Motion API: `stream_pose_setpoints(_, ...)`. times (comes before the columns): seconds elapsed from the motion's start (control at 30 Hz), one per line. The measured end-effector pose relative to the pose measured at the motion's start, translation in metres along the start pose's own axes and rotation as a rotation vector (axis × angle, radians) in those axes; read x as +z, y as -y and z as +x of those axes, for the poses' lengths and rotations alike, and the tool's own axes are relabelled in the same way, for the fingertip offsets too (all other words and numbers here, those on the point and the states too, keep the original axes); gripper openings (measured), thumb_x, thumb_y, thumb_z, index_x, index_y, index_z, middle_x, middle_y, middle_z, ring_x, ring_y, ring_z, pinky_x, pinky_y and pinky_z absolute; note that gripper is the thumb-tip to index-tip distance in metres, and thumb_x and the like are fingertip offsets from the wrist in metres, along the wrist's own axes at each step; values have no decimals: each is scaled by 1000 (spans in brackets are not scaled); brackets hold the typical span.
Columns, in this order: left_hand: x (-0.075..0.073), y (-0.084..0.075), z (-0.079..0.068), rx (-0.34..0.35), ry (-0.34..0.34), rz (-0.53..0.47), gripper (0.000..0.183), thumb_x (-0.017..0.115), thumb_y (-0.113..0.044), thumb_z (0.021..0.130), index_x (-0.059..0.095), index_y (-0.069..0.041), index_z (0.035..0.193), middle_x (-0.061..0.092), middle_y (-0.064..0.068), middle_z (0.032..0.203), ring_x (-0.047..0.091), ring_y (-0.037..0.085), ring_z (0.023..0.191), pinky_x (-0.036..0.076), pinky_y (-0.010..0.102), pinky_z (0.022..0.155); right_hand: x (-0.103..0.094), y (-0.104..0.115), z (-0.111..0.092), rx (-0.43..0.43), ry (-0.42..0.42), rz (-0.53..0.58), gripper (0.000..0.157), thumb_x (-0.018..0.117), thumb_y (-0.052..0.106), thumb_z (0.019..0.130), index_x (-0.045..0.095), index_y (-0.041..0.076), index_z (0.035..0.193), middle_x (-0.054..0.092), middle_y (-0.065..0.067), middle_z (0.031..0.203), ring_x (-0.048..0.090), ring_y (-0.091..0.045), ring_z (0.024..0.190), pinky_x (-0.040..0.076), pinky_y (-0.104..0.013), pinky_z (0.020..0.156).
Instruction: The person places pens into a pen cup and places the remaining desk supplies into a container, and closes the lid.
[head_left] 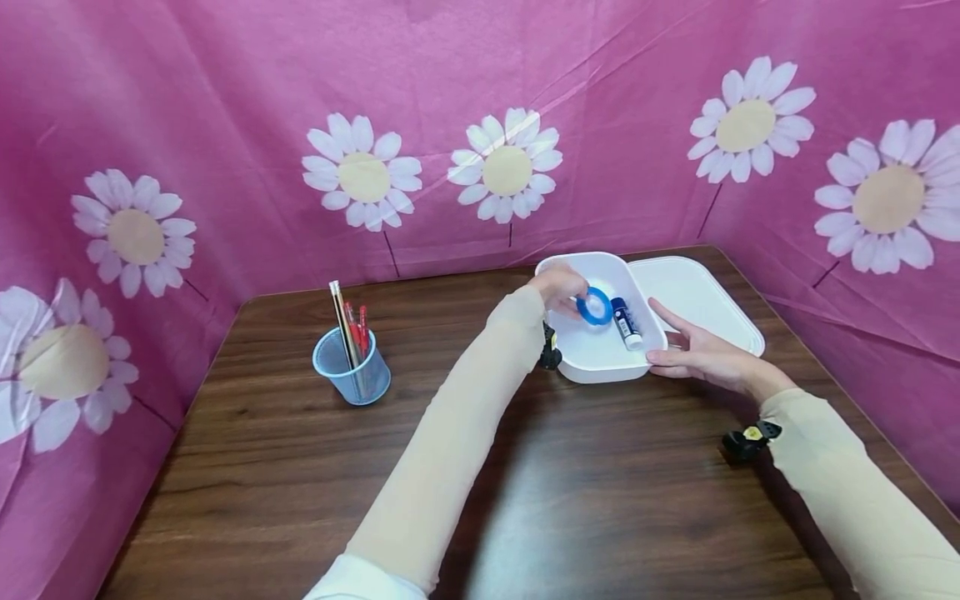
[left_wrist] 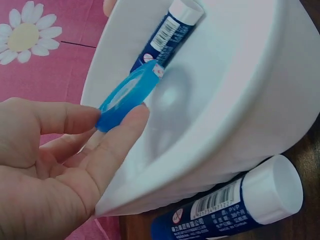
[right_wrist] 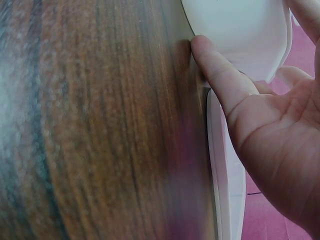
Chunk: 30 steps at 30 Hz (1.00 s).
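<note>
My left hand (head_left: pixel 559 285) reaches over the left side of a white box (head_left: pixel 600 372) and pinches a roll of blue tape (head_left: pixel 595 307) between thumb and fingers. In the left wrist view the tape roll (left_wrist: pixel 131 95) tilts above the box floor. Inside the box lies a dark blue glue stick (head_left: pixel 624 322) with a white cap. Another glue stick (left_wrist: pixel 225 205) shows outside the box in the left wrist view; the head view does not show it. My right hand (head_left: pixel 705 357) touches the box's right side, its fingers spread and mostly straight, thumb at the near corner.
A white lid (head_left: pixel 701 292) lies on the wooden table (head_left: pixel 300 500), right of the box. On the left stands a blue mesh pen cup (head_left: pixel 360 387) holding red pens (head_left: pixel 363 327) and slim sticks (head_left: pixel 345 321). A pink flowered cloth (head_left: pixel 247 108) hangs around the table's back and sides.
</note>
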<state>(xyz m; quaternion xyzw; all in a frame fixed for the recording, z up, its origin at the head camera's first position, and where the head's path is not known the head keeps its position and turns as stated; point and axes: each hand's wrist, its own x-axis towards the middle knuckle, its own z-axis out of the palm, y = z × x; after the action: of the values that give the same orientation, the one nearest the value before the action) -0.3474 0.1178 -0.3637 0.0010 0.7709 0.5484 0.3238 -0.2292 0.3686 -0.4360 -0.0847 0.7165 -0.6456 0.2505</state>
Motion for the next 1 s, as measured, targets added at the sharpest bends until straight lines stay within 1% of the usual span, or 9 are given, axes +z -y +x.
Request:
stream_pose_setpoints(0.17,1,-7,-3,-85,24,63,30,58,4,98,52,4,127,60,14,108,64,28,104,58,38,89,1,1,0,4,-4,11,98,61,6,102,-13,29,161,-3,-31,163,63,-15,115,50,-38,98)
stream_pose_setpoints(0.3,3,-11,-3,-137,36,91,40,59,-1,100,48,-1,138,60,13,124,62,26,115,57,37,92,2,3,0,12,-7,15,98,61,6,102,-13,30,161,-3,-30,163,63,-15,115,49,-39,99)
stream_pose_setpoints(0.37,3,-12,-3,-155,30,110,45,59,-5,101,45,-4,144,57,12,134,60,26,121,56,37,94,3,3,-1,18,-9,14,98,62,7,102,-13,31,161,-3,-30,163,63,-15,115,49,-39,99)
stream_pose_setpoints(0.47,5,-12,-2,-181,13,143,52,61,-14,102,40,-10,149,53,10,143,56,26,127,53,38,98,3,3,-1,26,-13,15,98,62,7,102,-13,32,161,-3,-30,163,63,-15,114,49,-39,99)
stream_pose_setpoints(0.6,6,-12,-2,-196,12,198,58,63,-23,101,38,-14,153,50,7,146,52,24,131,50,40,103,4,3,-1,24,-12,21,98,61,6,102,-13,31,161,-3,-29,163,63,-15,115,49,-39,99)
stream_pose_setpoints(0.73,6,-14,-5,-190,33,239,58,63,-25,101,39,-15,153,47,3,150,49,23,136,49,41,104,4,2,0,23,-7,9,98,61,7,102,-14,29,161,-3,-30,163,63,-15,116,50,-40,99)
stream_pose_setpoints(0.9,3,-19,-10,-164,79,232,55,63,-24,101,42,-14,151,45,2,154,44,25,140,49,42,104,2,3,0,18,-6,-2,99,61,8,102,-15,27,161,0,-31,163,62,-15,117,50,-40,98)
stream_pose_setpoints(1.0,0,-21,-16,-140,95,221,52,63,-24,102,45,-14,149,45,1,155,44,26,140,50,42,103,2,3,0,13,-1,2,99,61,8,102,-16,28,161,0,-31,163,62,-15,117,50,-41,99)
